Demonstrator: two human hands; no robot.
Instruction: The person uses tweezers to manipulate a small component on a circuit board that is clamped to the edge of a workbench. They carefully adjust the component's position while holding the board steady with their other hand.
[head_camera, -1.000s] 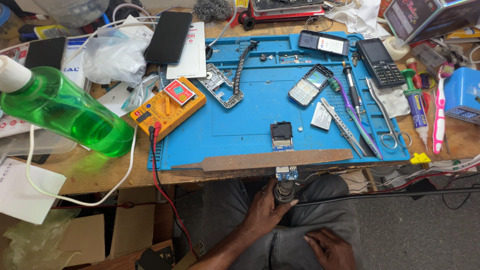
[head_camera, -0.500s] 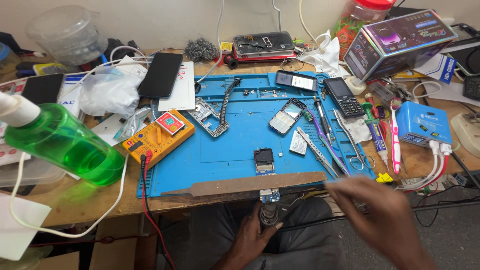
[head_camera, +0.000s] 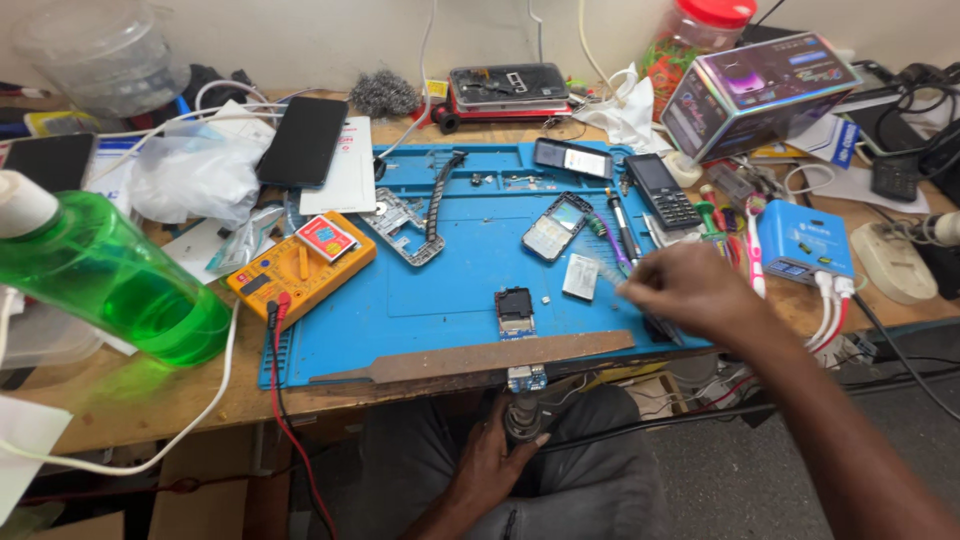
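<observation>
My left hand (head_camera: 495, 460) is below the bench edge, over my lap, wrapped around a dark tool handle (head_camera: 520, 415) with a small blue board (head_camera: 526, 378) at its top. My right hand (head_camera: 690, 290) reaches over the right side of the blue work mat (head_camera: 440, 310). Its fingers are bunched above the tweezers and screwdrivers lying there. Blur hides whether they grip one. A small phone board (head_camera: 514, 308) lies mid-mat, left of this hand. Beside the fingertips are a silver plate (head_camera: 580, 277) and an opened phone frame (head_camera: 555, 225).
A yellow multimeter (head_camera: 300, 265) with red and black leads sits at the mat's left. A green bottle (head_camera: 110, 280) lies further left. A long metal strip (head_camera: 480, 357) rests along the front edge. A keypad phone (head_camera: 663, 190), blue charger box (head_camera: 803, 238) and shiny carton (head_camera: 760, 90) crowd the right.
My right hand rose from my lap and moved up over the right side of the mat to the tools. The view tilted up towards the bench. My left hand stayed on the handle.
</observation>
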